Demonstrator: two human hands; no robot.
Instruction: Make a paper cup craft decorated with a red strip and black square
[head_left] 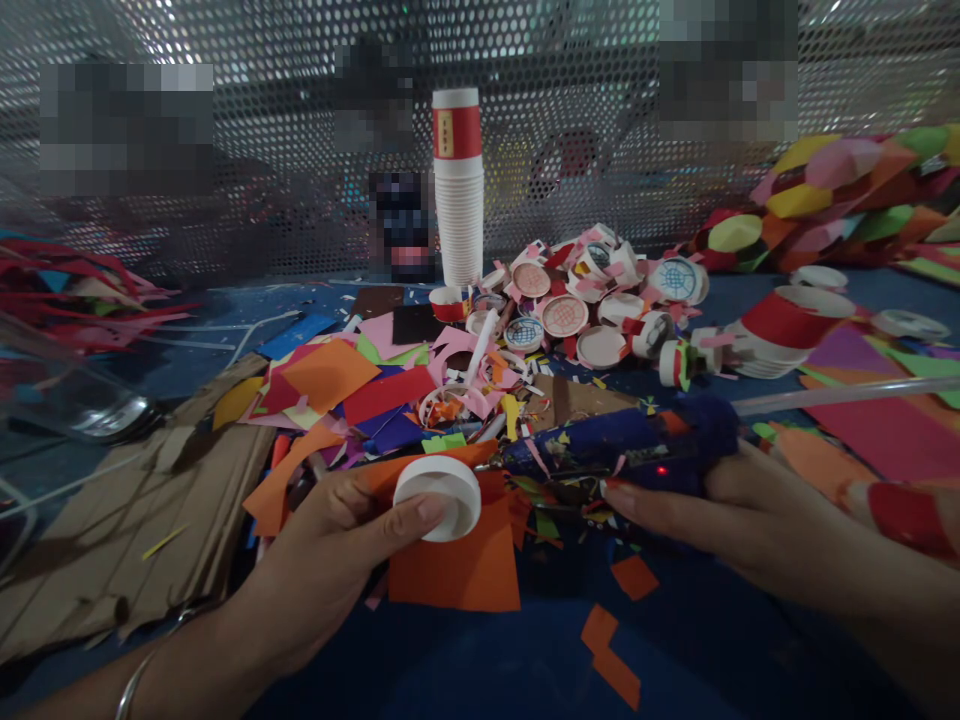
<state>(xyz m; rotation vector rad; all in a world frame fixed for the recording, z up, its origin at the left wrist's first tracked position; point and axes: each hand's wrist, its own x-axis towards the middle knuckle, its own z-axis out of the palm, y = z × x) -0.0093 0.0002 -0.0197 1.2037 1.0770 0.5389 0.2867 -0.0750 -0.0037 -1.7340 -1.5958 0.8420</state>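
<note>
My left hand (337, 530) pinches a round white cup base (461, 490), its thumb pressed inside the shallow rim. Orange paper (457, 565) hangs behind and below that piece; whether the fingers also grip it I cannot tell. In my right hand (705, 510) is a blue hot glue gun (630, 440) with a small red light, fingers wrapped round its handle. Its metal nozzle points left and meets or nearly meets the right edge of the cup base. A clear glue stick (847, 395) sticks out of the gun's back end.
A tall stack of paper cups (459, 215) stands at the back. Cut cup bases (566, 315) are heaped beside it. Paper scraps (334, 375) cover the middle, cardboard (112, 530) lies left, and a red-and-white cup stack (787, 330) lies right. A perforated metal screen (300, 220) closes the back.
</note>
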